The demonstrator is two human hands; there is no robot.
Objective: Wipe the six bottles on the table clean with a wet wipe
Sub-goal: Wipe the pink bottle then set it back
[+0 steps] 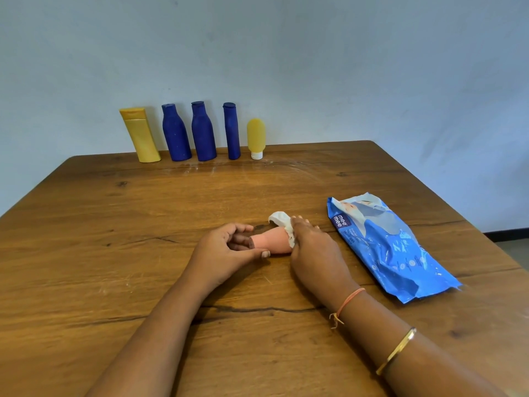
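A small peach-pink bottle (270, 241) lies on its side near the middle of the wooden table (114, 224). My left hand (226, 252) grips its left end with thumb and curled fingers. My right hand (312, 250) wraps a white wet wipe (282, 222) around the bottle's right part, hiding that end. Along the far edge stand a tall yellow bottle (140, 134), three dark blue bottles (175, 133) (202, 131) (232, 130), and a small yellow tube (255, 138) resting on its white cap.
A blue wet-wipe pack (389, 247) lies flat to the right of my right hand, its flap lifted. A pale wall stands right behind the row of bottles. The table's right edge runs close past the pack.
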